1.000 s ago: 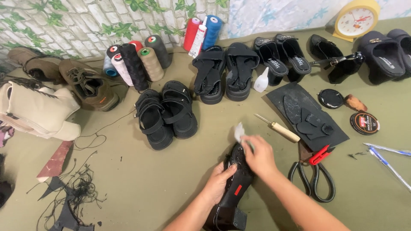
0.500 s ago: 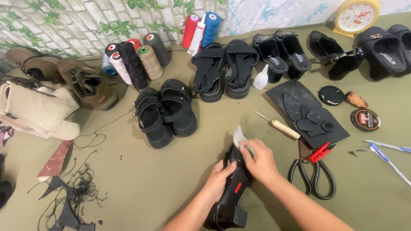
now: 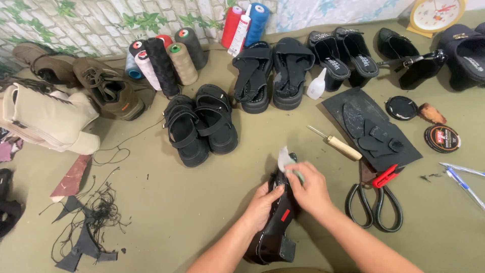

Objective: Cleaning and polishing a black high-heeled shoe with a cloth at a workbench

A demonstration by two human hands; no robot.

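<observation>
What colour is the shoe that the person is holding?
Glossy black shoe with a small red mark on its side, seen in the head view.

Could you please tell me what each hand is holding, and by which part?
The left hand grips the glossy black heeled shoe by its side; the right hand pinches a small white scrap by its lower end.

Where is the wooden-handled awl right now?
In the head view, the wooden-handled awl lies right of centre on the olive mat, between the black rubber sheet and the right hand.

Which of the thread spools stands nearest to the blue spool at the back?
The red spool, upright directly left of the blue spool with only a white tube between them. The other spools lie clustered farther left.
</observation>
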